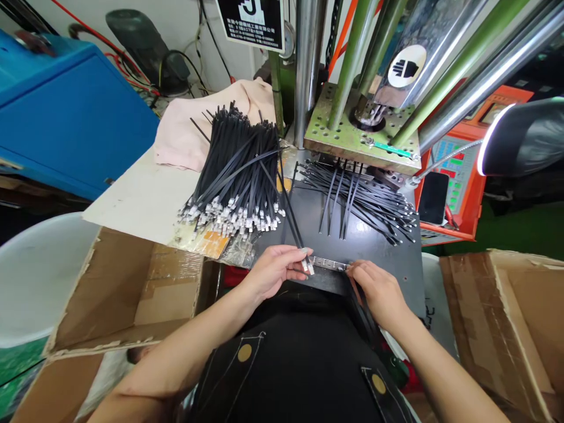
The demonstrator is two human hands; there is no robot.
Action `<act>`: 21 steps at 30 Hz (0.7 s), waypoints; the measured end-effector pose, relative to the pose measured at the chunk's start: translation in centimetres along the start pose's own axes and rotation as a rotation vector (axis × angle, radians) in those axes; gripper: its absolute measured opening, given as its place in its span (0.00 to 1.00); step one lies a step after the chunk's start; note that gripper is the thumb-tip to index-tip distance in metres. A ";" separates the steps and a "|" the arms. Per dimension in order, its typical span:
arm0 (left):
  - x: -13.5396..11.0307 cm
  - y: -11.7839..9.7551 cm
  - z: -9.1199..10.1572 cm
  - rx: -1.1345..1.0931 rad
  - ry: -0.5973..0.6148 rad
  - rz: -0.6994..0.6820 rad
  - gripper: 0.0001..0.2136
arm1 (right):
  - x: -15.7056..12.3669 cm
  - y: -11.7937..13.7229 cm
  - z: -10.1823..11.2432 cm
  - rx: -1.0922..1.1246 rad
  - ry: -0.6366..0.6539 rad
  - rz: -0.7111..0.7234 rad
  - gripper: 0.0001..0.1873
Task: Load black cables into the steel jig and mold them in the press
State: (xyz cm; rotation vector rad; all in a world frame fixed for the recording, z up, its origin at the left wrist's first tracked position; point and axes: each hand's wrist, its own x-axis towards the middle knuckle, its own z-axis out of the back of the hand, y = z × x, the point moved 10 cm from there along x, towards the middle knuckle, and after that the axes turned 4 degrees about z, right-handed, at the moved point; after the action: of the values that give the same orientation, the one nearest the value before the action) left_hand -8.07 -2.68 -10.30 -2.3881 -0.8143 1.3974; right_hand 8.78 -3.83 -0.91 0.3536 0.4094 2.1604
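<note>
My left hand point(282, 267) is closed on two or so black cables point(294, 226) with pale plug ends point(309, 268) showing past the fingertips. A slotted metal strip point(328, 264) lies at the table's near edge, between my hands. At its right end my right hand point(374, 288) has its fingers pinched together, and dark cables point(358, 294) hang down beside them. Exactly how the fingers grip these cables is partly hidden. Beyond my left hand is a thick pile of black cables point(242, 170), their silvery plug ends facing me. Another bundle of black cables point(374, 202) lies farther right.
A press with a green drilled plate point(365, 132) stands over the table's back. To the right are an orange control box point(462, 158), a phone point(432, 198) and a lamp point(520, 138). Cardboard boxes point(118, 282) flank the table point(282, 188). Pink cloth point(180, 129) lies behind the pile.
</note>
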 end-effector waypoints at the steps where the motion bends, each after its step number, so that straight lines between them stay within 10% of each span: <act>1: 0.0 -0.1 -0.1 -0.003 0.008 -0.001 0.10 | 0.3 -0.3 0.2 0.027 0.038 -0.006 0.13; 7: 0.3 -1.1 -2.4 -0.023 0.085 0.003 0.10 | 4.7 2.5 3.9 0.270 0.061 0.066 0.17; 13: -0.1 -2.5 -3.4 0.018 0.098 -0.068 0.09 | 6.7 6.4 3.2 0.168 0.019 0.227 0.15; 18: -5.0 -4.6 1.2 0.919 0.100 -0.271 0.12 | 1.2 -2.4 3.3 -0.236 0.016 -0.006 0.16; 21: -11.0 -9.3 7.9 1.395 -0.234 -0.616 0.10 | -4.0 -8.3 3.8 -0.538 0.130 -0.100 0.16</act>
State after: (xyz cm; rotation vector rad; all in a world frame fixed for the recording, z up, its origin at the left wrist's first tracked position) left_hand -22.15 -2.02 -1.98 -0.8399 -0.3098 1.2672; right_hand 18.53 -1.86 -1.33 -0.1076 -0.0897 2.1030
